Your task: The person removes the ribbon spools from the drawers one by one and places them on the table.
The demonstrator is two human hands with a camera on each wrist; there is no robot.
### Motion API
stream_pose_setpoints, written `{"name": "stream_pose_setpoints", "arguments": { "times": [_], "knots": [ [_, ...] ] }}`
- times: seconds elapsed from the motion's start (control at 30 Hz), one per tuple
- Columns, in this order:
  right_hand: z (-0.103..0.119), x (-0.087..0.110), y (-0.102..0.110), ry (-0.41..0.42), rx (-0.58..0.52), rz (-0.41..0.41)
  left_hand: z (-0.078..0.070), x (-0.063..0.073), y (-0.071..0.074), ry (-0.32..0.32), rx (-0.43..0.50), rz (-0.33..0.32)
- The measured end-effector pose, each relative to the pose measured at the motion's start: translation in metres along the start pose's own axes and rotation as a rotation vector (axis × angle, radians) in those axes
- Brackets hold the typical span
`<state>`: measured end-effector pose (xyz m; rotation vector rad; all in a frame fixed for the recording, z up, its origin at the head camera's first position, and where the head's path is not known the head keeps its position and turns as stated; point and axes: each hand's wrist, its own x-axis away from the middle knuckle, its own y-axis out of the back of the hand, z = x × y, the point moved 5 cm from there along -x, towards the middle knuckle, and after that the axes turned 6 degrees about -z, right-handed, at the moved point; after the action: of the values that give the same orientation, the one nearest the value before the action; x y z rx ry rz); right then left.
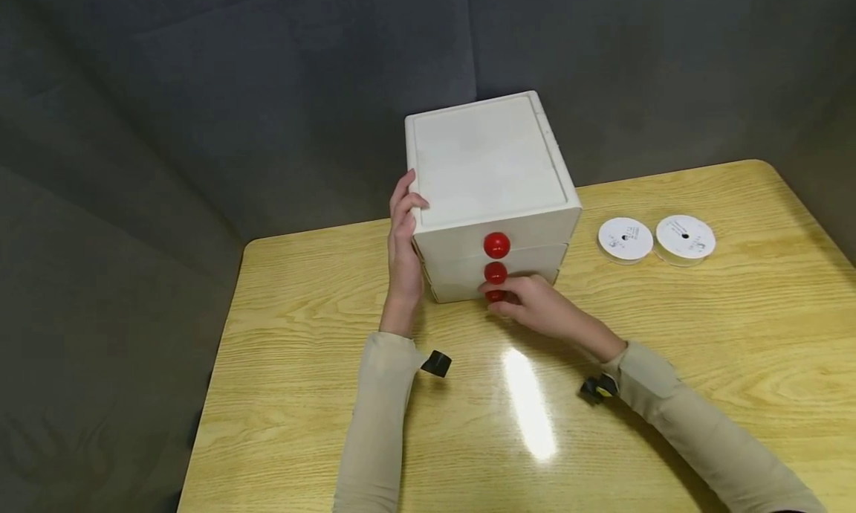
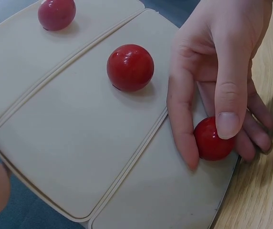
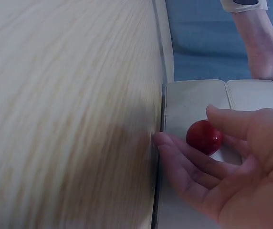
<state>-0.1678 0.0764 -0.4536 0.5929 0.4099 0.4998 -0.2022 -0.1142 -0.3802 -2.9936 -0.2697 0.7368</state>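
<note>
A white cabinet with three drawers stands on the table, each drawer front bearing a round red knob. My left hand rests against the cabinet's left side, with fingertips at its top edge. At the bottom drawer, my right hand has thumb and fingers about the lowest red knob. The thumb lies on this knob in the left wrist view, and the index finger is on its other side. Above it are the middle knob and the top knob. All drawers look closed.
Two white ribbon spools lie flat side by side to the right of the cabinet. The wooden table runs back to a dark grey curtain behind the cabinet.
</note>
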Motion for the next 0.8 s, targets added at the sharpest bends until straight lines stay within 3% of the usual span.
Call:
{"name": "stream_pose_setpoints", "arguments": {
  "times": [0.8],
  "knots": [
    [-0.0025,-0.002,-0.0036,-0.035,-0.004,-0.064,-0.0022,0.0004,0.0007,-0.007,0.006,0.024]
  ]
}}
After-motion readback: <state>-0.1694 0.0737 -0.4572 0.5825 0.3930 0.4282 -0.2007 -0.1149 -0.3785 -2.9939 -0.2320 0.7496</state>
